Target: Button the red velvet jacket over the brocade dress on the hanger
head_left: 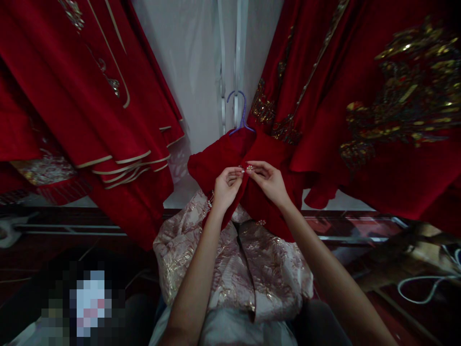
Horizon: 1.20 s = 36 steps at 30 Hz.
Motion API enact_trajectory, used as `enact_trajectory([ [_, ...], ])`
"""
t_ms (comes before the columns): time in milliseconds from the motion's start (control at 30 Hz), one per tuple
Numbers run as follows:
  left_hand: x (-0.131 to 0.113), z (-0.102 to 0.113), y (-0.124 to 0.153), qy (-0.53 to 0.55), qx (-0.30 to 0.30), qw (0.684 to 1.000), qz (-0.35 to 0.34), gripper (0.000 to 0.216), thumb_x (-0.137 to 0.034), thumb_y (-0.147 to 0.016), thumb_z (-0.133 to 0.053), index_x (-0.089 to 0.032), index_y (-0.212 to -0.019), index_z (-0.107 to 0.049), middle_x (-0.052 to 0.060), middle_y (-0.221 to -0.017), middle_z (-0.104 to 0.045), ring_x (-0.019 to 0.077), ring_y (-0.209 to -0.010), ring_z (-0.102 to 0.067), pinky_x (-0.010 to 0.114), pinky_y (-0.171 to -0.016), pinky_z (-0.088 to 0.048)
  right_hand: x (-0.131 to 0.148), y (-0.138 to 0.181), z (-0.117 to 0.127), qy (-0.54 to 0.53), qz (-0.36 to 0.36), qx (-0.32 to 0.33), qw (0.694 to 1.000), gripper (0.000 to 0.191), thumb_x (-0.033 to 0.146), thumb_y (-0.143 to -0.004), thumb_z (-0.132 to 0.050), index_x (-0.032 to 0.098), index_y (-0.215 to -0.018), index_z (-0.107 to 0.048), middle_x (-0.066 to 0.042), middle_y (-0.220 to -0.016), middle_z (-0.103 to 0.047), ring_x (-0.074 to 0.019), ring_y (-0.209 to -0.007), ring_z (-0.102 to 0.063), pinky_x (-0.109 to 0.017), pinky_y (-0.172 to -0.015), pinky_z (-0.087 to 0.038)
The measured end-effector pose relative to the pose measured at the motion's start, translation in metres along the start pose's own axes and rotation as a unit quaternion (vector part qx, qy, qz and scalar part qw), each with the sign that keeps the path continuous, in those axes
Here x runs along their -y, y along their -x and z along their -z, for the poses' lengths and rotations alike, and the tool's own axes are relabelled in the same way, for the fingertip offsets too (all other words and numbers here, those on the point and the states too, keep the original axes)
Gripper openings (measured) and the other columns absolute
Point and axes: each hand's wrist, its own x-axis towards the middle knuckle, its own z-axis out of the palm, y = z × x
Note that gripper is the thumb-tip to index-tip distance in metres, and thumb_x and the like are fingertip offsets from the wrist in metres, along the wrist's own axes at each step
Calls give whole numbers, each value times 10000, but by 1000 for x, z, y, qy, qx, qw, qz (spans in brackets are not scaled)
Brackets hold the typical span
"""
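A red garment (223, 153) with a collar-like fold hangs in front of me on a purple hanger (242, 115). My left hand (229, 185) is closed in a pinch on its front edge, with a small pearly bead at the fingertips. Right beside it, my right hand (267, 181) pinches a beaded button (249, 168) at the opposite edge. The fingertips of both hands nearly meet. Another beaded ornament (260, 222) shows lower on the red cloth. Below it, a pale pink and gold brocade garment (201, 259) spreads over my lap.
Red garments with light piping (118, 120) hang at the left. More red garments with gold sequins (414, 91) hang at the right. Behind the hanger stand white rails (222, 62). A white cable (414, 290) loops at the lower right. A pixelated patch covers the lower left.
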Motion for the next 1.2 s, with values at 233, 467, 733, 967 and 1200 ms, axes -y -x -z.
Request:
enact_trajectory([
  [233,8,-4,1,51,-6,998,28,243,-141,-701,-641,-173,-932,-570,57,-937,-630,121,-844,-618,282,-811,-493,4,-1,-2,86,42,-32,995,261,305,-772,-623,220,-1012,-677,-62,-991,-613,-142,-793,-628,-279,-697,-564],
  [467,15,-8,1,70,-25,996,49,287,-115,-636,-680,-157,-896,-567,38,-850,-626,111,-789,-606,283,-810,-487,4,-8,5,123,36,17,992,261,290,-763,-631,231,-1008,-697,-56,-959,-628,-141,-763,-627,-292,-699,-567],
  [733,18,-14,5,75,-47,994,57,324,-109,-648,-677,-161,-927,-521,60,-991,-598,108,-829,-606,288,-812,-495,4,-6,7,138,30,30,989,252,256,-782,-609,223,-1014,-700,-60,-979,-625,-145,-800,-628,-285,-725,-562],
  [967,18,-15,6,94,-53,990,86,404,-120,-628,-702,-145,-989,-523,77,-980,-607,104,-768,-604,277,-750,-508,3,-5,5,142,19,12,990,275,252,-785,-593,199,-1035,-693,-66,-962,-620,-126,-762,-614,-249,-693,-547],
  [1200,17,-18,8,133,-76,985,85,395,-136,-613,-714,-134,-986,-582,86,-1018,-639,107,-794,-613,281,-809,-495,4,-5,4,146,24,10,989,274,291,-794,-600,185,-1027,-696,-70,-940,-637,-125,-748,-607,-244,-685,-530],
])
